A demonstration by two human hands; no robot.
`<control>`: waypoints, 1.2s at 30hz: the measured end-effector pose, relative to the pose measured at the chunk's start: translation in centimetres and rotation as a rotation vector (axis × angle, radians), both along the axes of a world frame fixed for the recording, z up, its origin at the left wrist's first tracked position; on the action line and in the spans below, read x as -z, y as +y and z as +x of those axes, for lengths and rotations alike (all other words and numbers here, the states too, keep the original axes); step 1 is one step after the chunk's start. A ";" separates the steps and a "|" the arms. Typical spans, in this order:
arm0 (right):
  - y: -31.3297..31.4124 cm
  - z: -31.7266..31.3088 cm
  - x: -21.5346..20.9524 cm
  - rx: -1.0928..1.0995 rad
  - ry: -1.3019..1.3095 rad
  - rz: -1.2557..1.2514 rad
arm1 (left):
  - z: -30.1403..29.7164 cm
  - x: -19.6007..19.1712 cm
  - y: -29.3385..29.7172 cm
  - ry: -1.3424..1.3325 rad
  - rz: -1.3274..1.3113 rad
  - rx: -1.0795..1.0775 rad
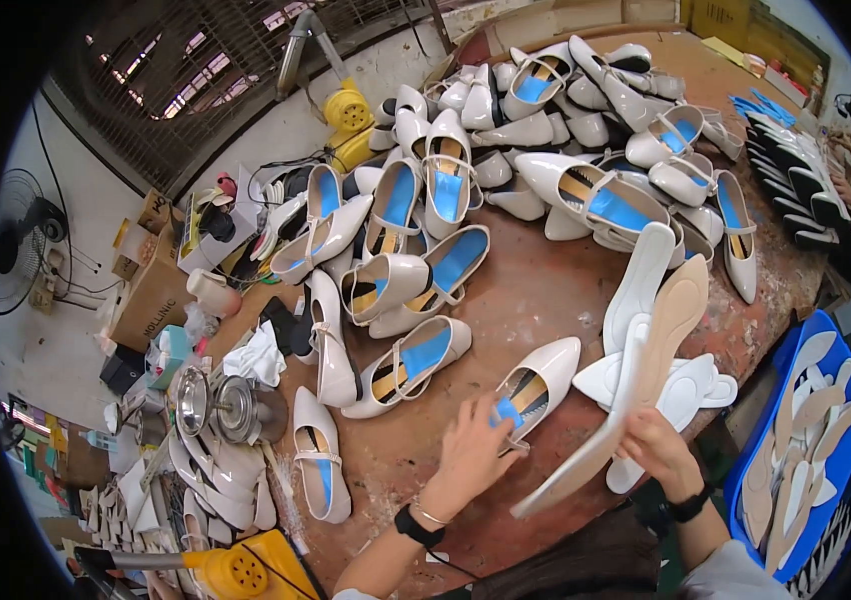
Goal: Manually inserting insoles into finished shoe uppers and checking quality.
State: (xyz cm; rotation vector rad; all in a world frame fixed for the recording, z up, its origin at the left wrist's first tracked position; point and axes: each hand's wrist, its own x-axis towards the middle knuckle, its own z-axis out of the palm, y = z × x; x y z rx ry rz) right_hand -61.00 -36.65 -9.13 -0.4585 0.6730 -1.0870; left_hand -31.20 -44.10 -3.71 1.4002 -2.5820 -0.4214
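My left hand [476, 447] is closed at the heel end of a glossy off-white pointed shoe [553, 368], its fingertips at the blue piece inside the opening. The shoe lies on the table, toe pointing away to the right. My right hand [658, 445] pinches a pair of insoles: a beige insole [679, 310] stands upward, while another insole [586, 462] slants down to the left, seen nearly edge-on. Beneath and behind them, white insoles [636, 290] lie loosely stacked on the table, partly hidden by those in my hand.
Many off-white strap shoes [426, 355] with blue pieces inside crowd the table [506, 260] at left and back. A blue bin [749, 500] of insoles stands at right. Yellow blowers [246, 572] sit near left and far back. Another person's hand [849, 195] is at far right.
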 end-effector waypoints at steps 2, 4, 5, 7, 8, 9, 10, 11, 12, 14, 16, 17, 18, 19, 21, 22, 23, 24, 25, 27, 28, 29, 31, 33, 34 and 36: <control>-1.6 0.4 0.5 0.027 0.270 0.086 | 1.5 -0.5 0.6 -0.056 -0.006 -0.006; -3.1 0.3 0.5 0.157 0.406 0.196 | 3.7 -0.9 1.2 -0.030 0.002 0.000; -3.4 -0.8 1.5 0.153 0.403 0.196 | 4.8 -1.1 1.3 0.005 0.006 0.020; -3.3 -3.6 3.8 0.172 0.244 0.149 | 7.1 -3.2 1.7 0.119 -0.017 -0.051; -3.8 -3.7 2.9 0.186 0.247 0.136 | 8.7 -4.2 1.9 0.171 -0.032 -0.097; -4.2 -4.3 2.7 0.188 0.241 0.144 | 9.9 -5.7 2.0 0.199 -0.120 -0.123; -4.5 -5.0 2.8 0.174 0.218 0.113 | 10.8 -7.7 2.2 0.209 -0.103 -0.222; -4.7 -5.6 2.6 0.164 0.197 0.082 | 11.8 -9.3 2.0 0.150 -0.113 -0.308; -4.9 -5.3 1.5 0.134 0.197 0.094 | 13.1 -9.6 1.9 0.145 -0.109 -0.438; -4.8 -4.5 0.2 0.103 0.124 0.054 | 14.8 -10.2 0.8 -0.062 -0.326 -0.448; -4.5 -3.0 -2.7 0.082 0.089 0.052 | 14.1 -10.0 -0.6 -0.224 -0.436 -0.477; -4.4 -2.3 -2.5 0.088 0.087 0.058 | 12.0 -9.7 -1.9 -0.081 -0.482 -0.476; -3.8 -1.8 -2.3 0.138 0.049 0.059 | 9.3 -9.3 -3.4 0.068 -0.520 -0.471; -3.3 -1.6 -2.1 0.180 0.015 0.057 | 6.5 -9.0 -5.2 0.100 -0.472 -0.304; -2.7 -1.4 -2.1 0.178 -0.026 0.045 | -0.1 -4.8 -10.6 0.407 -0.240 -0.208; -3.0 -0.7 -2.9 0.159 -0.115 0.023 | -2.7 -1.7 -13.7 0.511 -0.154 -0.225; -3.3 0.6 -4.6 0.110 -0.207 -0.013 | -3.6 2.2 -17.7 0.552 -0.044 -0.365; -3.3 1.4 -5.7 0.159 -0.141 0.038 | -5.7 2.9 -20.8 0.737 0.292 -0.620; -2.9 1.2 -6.3 0.149 -0.130 0.004 | -7.9 2.7 -22.9 0.735 0.260 -0.742; -0.9 0.4 -6.0 0.218 -0.081 0.076 | -11.4 2.5 -24.3 0.741 0.245 -0.853; -0.1 0.0 -6.1 0.278 -0.097 0.074 | -12.9 2.3 -24.3 0.748 0.155 -0.788; 0.1 -0.7 -6.5 0.288 -0.083 0.066 | -14.1 1.6 -24.5 0.755 0.059 -0.722; 2.0 -0.8 -8.0 0.465 -0.077 0.070 | -15.0 1.6 -24.8 0.714 0.136 -0.675; 3.1 0.1 -8.9 0.390 -0.037 0.027 | -12.7 5.3 -26.8 1.144 0.139 -0.738; 3.8 -0.1 -9.2 0.365 0.014 0.002 | -12.7 5.8 -27.0 1.172 0.192 -0.785; 3.1 0.3 -8.5 0.245 0.064 0.006 | -8.0 6.9 -24.9 1.220 0.253 -0.789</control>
